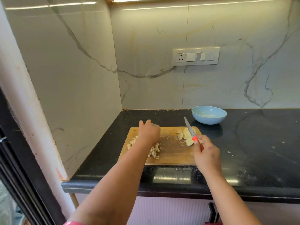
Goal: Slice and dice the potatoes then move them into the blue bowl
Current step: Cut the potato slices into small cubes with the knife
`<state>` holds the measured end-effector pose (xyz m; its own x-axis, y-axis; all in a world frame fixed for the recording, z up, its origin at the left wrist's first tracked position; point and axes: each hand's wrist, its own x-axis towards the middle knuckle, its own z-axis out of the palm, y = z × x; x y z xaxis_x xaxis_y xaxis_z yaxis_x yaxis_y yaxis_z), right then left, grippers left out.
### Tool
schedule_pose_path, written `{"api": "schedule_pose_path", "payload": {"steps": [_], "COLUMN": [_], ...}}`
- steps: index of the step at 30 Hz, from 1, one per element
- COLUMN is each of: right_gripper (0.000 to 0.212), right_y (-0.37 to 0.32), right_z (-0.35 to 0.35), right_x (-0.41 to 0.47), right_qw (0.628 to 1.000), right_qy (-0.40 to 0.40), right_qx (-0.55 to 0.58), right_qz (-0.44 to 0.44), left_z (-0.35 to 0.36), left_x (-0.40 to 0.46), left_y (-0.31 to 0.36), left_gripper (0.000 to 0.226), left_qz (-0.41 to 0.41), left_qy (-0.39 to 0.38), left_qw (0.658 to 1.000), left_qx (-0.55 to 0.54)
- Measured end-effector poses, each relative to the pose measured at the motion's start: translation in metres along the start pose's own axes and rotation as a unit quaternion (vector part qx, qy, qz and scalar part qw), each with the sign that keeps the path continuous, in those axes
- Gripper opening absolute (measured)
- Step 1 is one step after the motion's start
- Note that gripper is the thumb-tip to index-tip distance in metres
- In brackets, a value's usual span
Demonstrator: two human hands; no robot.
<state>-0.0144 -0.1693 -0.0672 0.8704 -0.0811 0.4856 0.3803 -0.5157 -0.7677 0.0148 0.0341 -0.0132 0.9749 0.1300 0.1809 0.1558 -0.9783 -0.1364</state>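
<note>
— Why is the left hand (149, 131) hovering over the diced pile (154, 151)?
— It's looking as if it's herding the cubes aside; fingers curled down, whether gripping anything I can't tell.
— And the right hand (205, 153)?
— It's gripping the knife (193, 136) by the red handle, blade angling up over the slices (186, 136) waiting on the board (172, 153).
— The bowl (209, 114)?
— It's sitting empty behind the board on the counter (259, 143), nothing blocking it.

White veined marble walls (162, 38) meet in a corner above a black speckled counter (259, 151). A switch plate (196, 56) sits on the back wall; light strips (194, 0) glow overhead, perhaps under a cabinet.
</note>
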Motion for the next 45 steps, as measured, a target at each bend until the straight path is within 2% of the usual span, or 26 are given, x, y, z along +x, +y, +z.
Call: {"api": "schedule_pose_path", "payload": {"steps": [2, 6, 9, 14, 18, 23, 29, 33, 35, 38, 42, 45], "right_gripper": [0.022, 0.021, 0.020, 0.022, 0.023, 0.023, 0.022, 0.022, 0.022, 0.022, 0.019, 0.016], "right_y": [0.001, 0.003, 0.004, 0.004, 0.006, 0.008, 0.005, 0.001, -0.001, -0.006, -0.017, -0.025], "right_z": [-0.001, -0.002, -0.003, -0.002, 0.000, 0.001, -0.001, -0.003, -0.004, -0.009, -0.023, -0.034], "right_x": [0.001, 0.001, 0.001, 0.001, 0.004, 0.006, 0.005, 0.004, 0.003, -0.002, -0.016, -0.034], "right_qw": [1.000, 0.997, 0.995, 0.996, 0.998, 0.998, 0.999, 0.998, 0.998, 0.998, 0.996, 0.998], "right_qy": [0.007, 0.034, 0.039, 0.036, 0.027, 0.022, 0.022, 0.022, 0.016, 0.010, 0.051, -0.002], "right_qx": [0.019, 0.068, 0.085, 0.079, 0.059, 0.047, 0.043, 0.050, 0.048, 0.042, 0.042, -0.017], "right_qz": [0.004, 0.026, 0.037, 0.032, 0.025, 0.024, 0.024, 0.032, 0.037, 0.045, 0.055, 0.057], "left_z": [-0.001, -0.007, -0.011, -0.012, -0.001, 0.007, -0.004, -0.019, -0.016, -0.003, 0.015, 0.029], "left_x": [0.002, 0.004, 0.007, 0.004, 0.013, 0.023, 0.005, -0.023, -0.034, -0.046, -0.065, -0.084], "left_y": [-0.005, -0.008, 0.002, 0.038, 0.060, 0.061, 0.041, 0.026, 0.024, 0.029, 0.027, 0.025], "left_gripper": [0.016, 0.018, 0.023, 0.032, 0.042, 0.025, 0.011, 0.010, 0.010, 0.018, 0.022, 0.016], "left_qz": [-0.022, -0.025, -0.020, 0.048, 0.058, 0.052, 0.059, 0.108, 0.111, 0.085, 0.073, 0.075], "left_qy": [0.026, 0.066, 0.069, -0.021, -0.055, -0.025, -0.009, -0.077, -0.084, -0.034, 0.131, 0.226], "left_qw": [0.999, 0.981, 0.980, 0.971, 0.964, 0.966, 0.943, 0.914, 0.925, 0.959, 0.949, 0.938], "left_qx": [-0.017, -0.181, -0.184, -0.233, -0.252, -0.251, -0.327, -0.384, -0.354, -0.268, -0.278, -0.254]}}
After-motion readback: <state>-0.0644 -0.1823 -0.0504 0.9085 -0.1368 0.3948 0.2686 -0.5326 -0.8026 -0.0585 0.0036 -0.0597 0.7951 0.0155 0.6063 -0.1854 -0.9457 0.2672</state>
